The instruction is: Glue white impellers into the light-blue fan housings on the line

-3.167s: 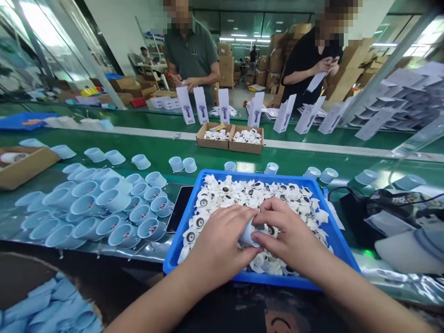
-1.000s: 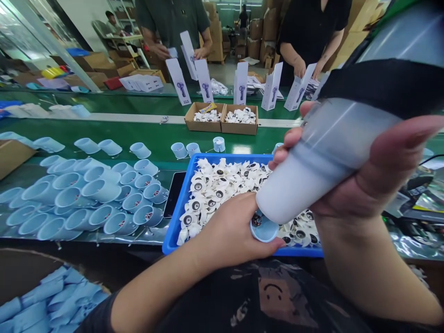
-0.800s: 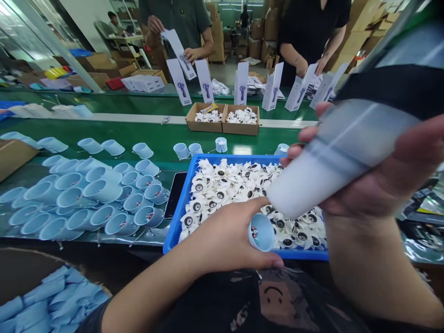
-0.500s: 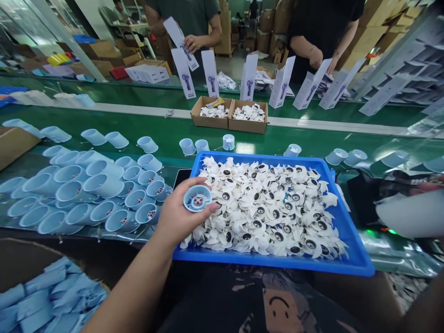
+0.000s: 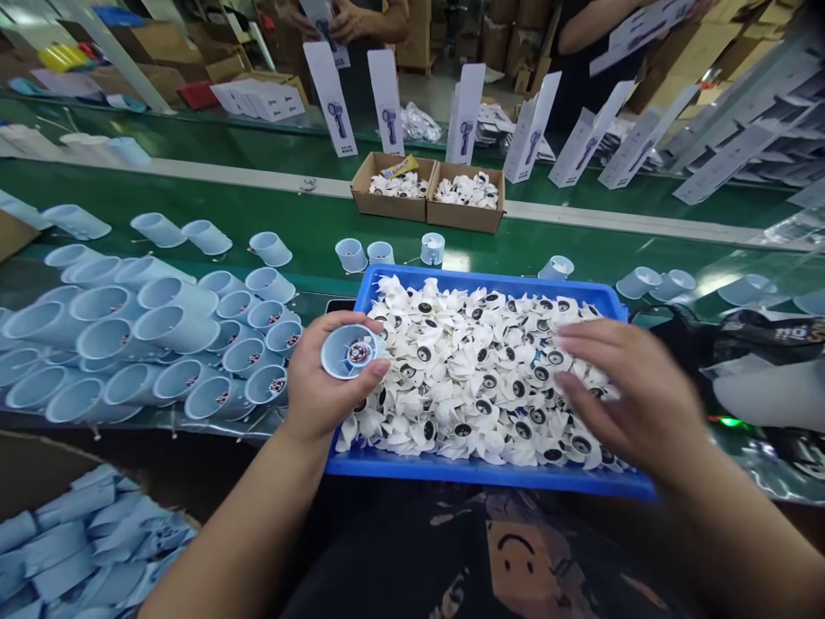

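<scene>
Your left hand has its fingers curled round one blue cup, thumb at the rim. The cup sits over the left edge of the tray, tilted so that you can see the red-and-white core inside. Half a second ago you held it in nearly the same place. Your right hand has changed more: a second ago it gripped the white cylinder against the cup, and now its fingers are spread, slightly blurred, over the right side of the fans. You cannot tell from here whether they touch any. The cylinder now lies near the right edge, beyond your right wrist.

Beneath your hands is one blue tray, heaped with white fans, too tangled to count. Left of it you have a stacked pile of cups, overlapped too much for a sure number. Behind the tray, eight cups stand along the table, the last cut by the right edge. Below left, more cups lie in one brown bin.

Farther out stand two cardboard boxes, side by side, both holding fans; one yellow packet lies in the left one. Beyond them you can count seven upright white cartons, plus part of another at the right edge. Of two co-workers opposite, the right one now has a carton raised off the table.
</scene>
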{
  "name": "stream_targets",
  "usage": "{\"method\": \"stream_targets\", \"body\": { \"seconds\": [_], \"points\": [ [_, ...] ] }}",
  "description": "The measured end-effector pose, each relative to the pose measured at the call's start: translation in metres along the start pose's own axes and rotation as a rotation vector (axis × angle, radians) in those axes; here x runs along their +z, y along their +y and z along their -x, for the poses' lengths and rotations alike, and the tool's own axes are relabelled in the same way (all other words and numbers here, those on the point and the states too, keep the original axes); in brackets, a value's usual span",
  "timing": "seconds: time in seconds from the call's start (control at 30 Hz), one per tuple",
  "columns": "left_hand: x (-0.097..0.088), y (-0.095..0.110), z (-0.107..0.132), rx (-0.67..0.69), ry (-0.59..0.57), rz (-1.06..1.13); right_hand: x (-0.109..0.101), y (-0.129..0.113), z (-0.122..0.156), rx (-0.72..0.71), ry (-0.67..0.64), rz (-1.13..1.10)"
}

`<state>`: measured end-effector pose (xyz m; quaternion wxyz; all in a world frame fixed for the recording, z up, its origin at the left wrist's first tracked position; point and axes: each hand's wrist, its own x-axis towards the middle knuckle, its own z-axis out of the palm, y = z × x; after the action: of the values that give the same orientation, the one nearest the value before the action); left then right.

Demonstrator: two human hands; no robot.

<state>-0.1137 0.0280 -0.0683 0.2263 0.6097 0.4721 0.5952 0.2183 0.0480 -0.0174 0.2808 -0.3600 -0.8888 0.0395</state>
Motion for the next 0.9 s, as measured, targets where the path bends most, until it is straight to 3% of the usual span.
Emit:
{"method": "stream_targets", "body": {
  "seconds": [0.13, 0.23, 0.4, 0.57, 0.8, 0.9],
  "points": [
    [-0.002, 0.001, 0.005, -0.039, -0.02, -0.019, 0.048, -0.001, -0.045, 0.089, -0.517, 0.032],
    [-0.003, 0.002, 0.009, -0.074, -0.036, -0.064, 0.07, 0.0, -0.069, 0.122, -0.709, 0.033],
    [-0.004, 0.004, 0.008, -0.1, -0.089, -0.126, 0.07, -0.011, -0.074, 0.092, -0.75, 0.058],
    [-0.004, 0.004, 0.005, -0.127, -0.133, -0.117, 0.066, -0.026, -0.078, 0.159, -0.788, 0.09],
    [-0.007, 0.001, 0.005, -0.12, -0.2, -0.125, 0.06, -0.037, -0.11, 0.142, -0.768, 0.156],
    [-0.006, 0.003, 0.005, -0.124, -0.221, -0.134, 0.06, -0.038, -0.119, 0.123, -0.831, 0.188]
  ]
}}
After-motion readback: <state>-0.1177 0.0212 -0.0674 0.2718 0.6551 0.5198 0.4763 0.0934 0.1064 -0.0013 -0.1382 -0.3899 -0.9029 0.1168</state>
